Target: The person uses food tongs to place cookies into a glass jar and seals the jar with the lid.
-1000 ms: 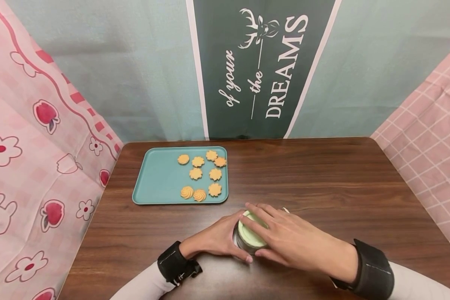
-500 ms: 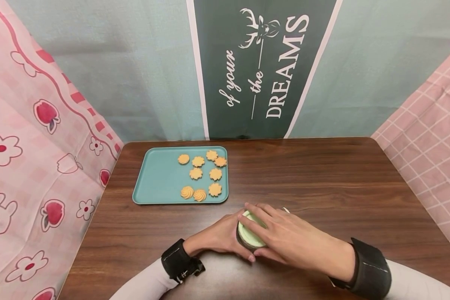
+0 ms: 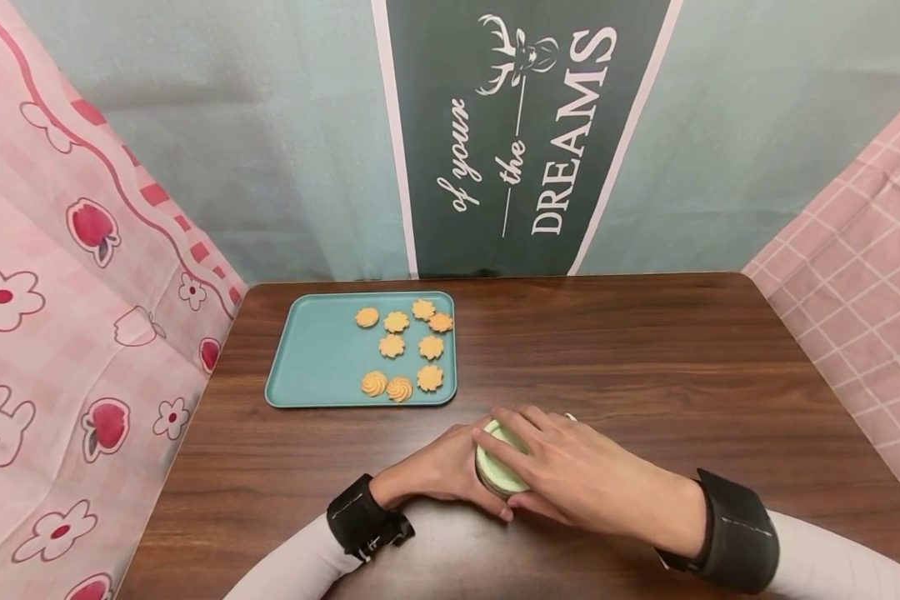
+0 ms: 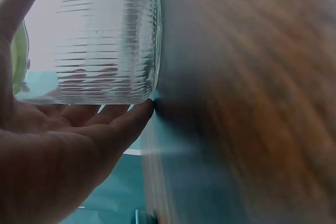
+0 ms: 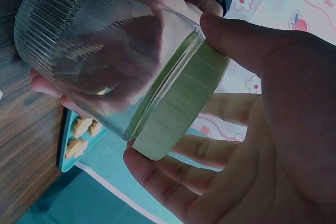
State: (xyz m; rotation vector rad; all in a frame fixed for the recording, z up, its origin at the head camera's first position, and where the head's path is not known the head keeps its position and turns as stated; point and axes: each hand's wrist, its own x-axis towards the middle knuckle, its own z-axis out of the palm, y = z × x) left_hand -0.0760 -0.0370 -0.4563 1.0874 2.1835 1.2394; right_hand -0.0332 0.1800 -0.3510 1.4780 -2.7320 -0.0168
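A ribbed clear glass jar (image 3: 487,483) with a pale green lid (image 3: 498,458) stands on the dark wooden table (image 3: 645,358) near its front edge. My left hand (image 3: 442,471) wraps round the jar's glass body from the left. In the left wrist view the jar (image 4: 105,40) lies against the palm and fingers (image 4: 105,129). My right hand (image 3: 562,467) covers the lid from above, fingers and thumb curled round its rim. In the right wrist view the lid (image 5: 178,103) sits between thumb and fingers on the jar (image 5: 100,51), which looks empty.
A teal tray (image 3: 307,367) lies at the table's back left, holding several orange flower and swirl cookies (image 3: 401,350) on its right half. Pink patterned cloth hangs at both sides, and a banner with white lettering hangs behind the table.
Both hands stay on the jar and lid. My left wrist has slid slightly to the right, and the jar has barely moved.
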